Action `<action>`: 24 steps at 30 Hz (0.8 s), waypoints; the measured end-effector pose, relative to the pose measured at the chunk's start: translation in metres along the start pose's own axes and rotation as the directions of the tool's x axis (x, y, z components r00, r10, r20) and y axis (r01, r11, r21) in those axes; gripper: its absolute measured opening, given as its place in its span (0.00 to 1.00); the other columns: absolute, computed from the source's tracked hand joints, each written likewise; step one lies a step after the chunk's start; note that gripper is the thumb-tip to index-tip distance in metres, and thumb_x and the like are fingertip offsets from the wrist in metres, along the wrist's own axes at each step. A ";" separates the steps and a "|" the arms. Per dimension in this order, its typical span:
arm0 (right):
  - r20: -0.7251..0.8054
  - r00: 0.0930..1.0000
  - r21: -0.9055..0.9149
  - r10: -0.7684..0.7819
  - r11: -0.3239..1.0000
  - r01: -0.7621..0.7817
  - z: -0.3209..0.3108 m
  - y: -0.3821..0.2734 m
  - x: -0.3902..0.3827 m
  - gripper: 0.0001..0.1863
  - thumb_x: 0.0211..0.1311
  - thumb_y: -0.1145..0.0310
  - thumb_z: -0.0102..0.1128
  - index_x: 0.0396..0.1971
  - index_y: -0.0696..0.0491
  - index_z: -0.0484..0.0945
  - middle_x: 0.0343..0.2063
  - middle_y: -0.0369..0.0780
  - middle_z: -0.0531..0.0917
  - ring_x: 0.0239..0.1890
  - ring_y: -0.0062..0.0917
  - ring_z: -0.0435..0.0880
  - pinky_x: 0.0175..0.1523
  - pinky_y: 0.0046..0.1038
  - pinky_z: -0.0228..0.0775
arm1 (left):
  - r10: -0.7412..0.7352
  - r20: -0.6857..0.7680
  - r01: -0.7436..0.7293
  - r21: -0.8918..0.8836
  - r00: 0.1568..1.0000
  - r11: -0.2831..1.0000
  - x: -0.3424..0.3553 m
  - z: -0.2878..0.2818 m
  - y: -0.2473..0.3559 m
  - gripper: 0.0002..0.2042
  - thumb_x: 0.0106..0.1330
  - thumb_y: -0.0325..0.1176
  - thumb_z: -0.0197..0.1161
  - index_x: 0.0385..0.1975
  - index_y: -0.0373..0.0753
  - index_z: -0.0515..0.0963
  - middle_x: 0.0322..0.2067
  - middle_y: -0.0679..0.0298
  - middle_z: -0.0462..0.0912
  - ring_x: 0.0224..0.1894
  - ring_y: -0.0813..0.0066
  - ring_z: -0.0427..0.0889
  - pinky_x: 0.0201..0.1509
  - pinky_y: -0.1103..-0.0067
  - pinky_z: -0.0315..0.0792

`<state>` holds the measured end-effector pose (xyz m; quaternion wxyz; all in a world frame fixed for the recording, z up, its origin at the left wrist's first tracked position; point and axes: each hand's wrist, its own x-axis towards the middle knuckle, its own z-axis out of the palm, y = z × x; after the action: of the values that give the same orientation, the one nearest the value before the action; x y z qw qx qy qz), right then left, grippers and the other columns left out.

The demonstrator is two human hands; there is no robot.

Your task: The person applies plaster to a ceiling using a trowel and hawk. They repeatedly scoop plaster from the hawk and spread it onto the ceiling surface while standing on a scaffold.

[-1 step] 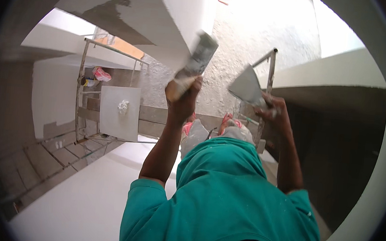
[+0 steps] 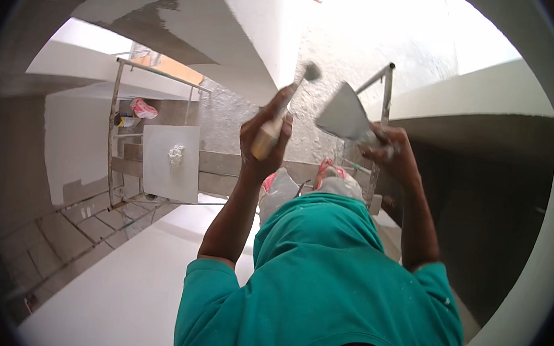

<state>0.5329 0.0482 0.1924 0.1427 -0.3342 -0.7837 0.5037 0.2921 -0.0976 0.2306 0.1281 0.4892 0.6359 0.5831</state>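
Note:
My left hand (image 2: 266, 133) is closed around the wooden handle (image 2: 266, 140) of a putty knife. Its narrow-looking blade is seen nearly edge-on, with grey matter (image 2: 312, 71) at the far end. To the right, my right hand (image 2: 389, 152) grips a second, wide putty knife (image 2: 345, 113) whose flared grey blade points up and left toward the first tool. The two blades are close but apart. Left of my left forearm lies a pale square board (image 2: 172, 142) with a lump of white paste (image 2: 175, 154) on it.
A metal scaffold frame (image 2: 115, 95) stands at the left, another frame post (image 2: 387, 97) at the right. Wooden planks (image 2: 222, 163) run across below. A red-and-white bag (image 2: 143, 108) lies beyond the board. A plastered beam (image 2: 172, 21) juts in at upper left.
The left putty knife has turned from showing its broad side to nearly edge-on. The right putty knife has shifted slightly left and up.

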 end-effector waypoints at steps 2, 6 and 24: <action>-0.142 0.969 0.030 -0.203 0.977 0.209 0.001 -0.010 0.010 0.27 0.40 0.70 0.76 0.45 0.59 0.79 0.28 0.44 0.81 0.26 0.23 0.77 0.35 0.25 0.71 | 0.247 0.171 -0.265 0.091 0.954 0.960 -0.002 0.003 0.001 0.23 0.53 0.26 0.62 0.53 0.38 0.74 0.55 0.54 0.74 0.59 0.58 0.71 0.63 0.65 0.63; 0.030 0.982 0.010 -0.189 0.982 0.188 -0.022 -0.035 0.026 0.27 0.39 0.70 0.77 0.44 0.58 0.79 0.31 0.45 0.83 0.31 0.26 0.80 0.40 0.25 0.73 | 0.229 0.312 -0.316 0.266 0.922 0.911 -0.016 -0.002 -0.010 0.24 0.52 0.25 0.61 0.53 0.44 0.75 0.56 0.59 0.73 0.63 0.58 0.66 0.67 0.61 0.56; 0.493 0.870 -0.249 0.026 0.962 0.112 -0.030 -0.045 0.065 0.29 0.32 0.71 0.79 0.42 0.55 0.79 0.42 0.41 0.83 0.38 0.29 0.79 0.44 0.29 0.71 | 0.101 0.820 -0.710 0.418 0.564 0.567 0.058 -0.070 0.046 0.17 0.52 0.33 0.65 0.44 0.51 0.80 0.46 0.69 0.81 0.55 0.66 0.75 0.66 0.61 0.59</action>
<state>0.4848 0.0997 0.2386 -0.0969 -0.1934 -0.8625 0.4575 0.2337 -0.1037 0.3139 0.0111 0.8286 0.5569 0.0569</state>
